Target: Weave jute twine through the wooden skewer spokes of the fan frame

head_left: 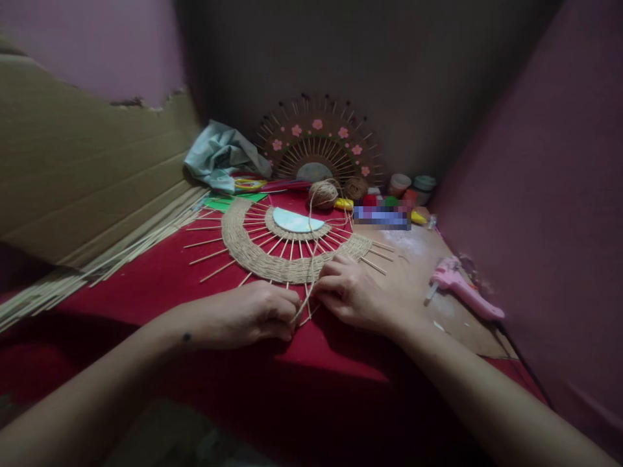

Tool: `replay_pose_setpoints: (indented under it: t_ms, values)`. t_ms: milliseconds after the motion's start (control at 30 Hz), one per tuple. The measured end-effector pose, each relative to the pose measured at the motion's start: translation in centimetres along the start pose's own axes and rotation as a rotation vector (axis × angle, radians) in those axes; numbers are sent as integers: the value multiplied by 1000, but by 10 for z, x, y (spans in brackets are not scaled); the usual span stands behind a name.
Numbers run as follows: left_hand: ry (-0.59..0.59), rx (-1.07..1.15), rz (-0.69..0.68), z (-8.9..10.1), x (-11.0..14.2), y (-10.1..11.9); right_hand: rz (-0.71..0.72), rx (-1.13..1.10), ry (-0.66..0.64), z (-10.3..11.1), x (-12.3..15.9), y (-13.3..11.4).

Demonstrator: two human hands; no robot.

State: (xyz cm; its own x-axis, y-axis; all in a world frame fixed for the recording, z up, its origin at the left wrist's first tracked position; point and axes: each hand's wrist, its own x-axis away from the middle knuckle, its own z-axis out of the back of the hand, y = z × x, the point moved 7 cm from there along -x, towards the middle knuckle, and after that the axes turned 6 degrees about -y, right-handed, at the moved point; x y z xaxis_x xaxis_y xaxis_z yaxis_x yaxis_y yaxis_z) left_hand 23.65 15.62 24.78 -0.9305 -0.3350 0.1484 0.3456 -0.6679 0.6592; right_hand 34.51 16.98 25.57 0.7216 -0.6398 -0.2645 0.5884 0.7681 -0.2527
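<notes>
A half-round woven piece of jute twine on thin wooden sticks lies on the red cloth, with a pale blue half-disc at its centre. My left hand is closed at its near edge, pinching the twine strand beside a stick. My right hand rests right next to it, fingers curled on the woven band and the same strand. The strand runs up to a ball of jute twine behind the piece.
A finished fan-shaped piece with pink flowers leans on the back wall. A bundle of sticks and cardboard lie left. A pink glue gun lies on a board at right. Paint jars, a cloth.
</notes>
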Motion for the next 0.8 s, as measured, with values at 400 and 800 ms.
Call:
replay_pose_setpoints:
  t_ms: [400,800]
  values:
    - [45,32,-17,-8,9,3,433,545,-273,-18,-13,-37]
    - [127,-29,-17,-7,15,1,460,535,-184,-16,-9,-28]
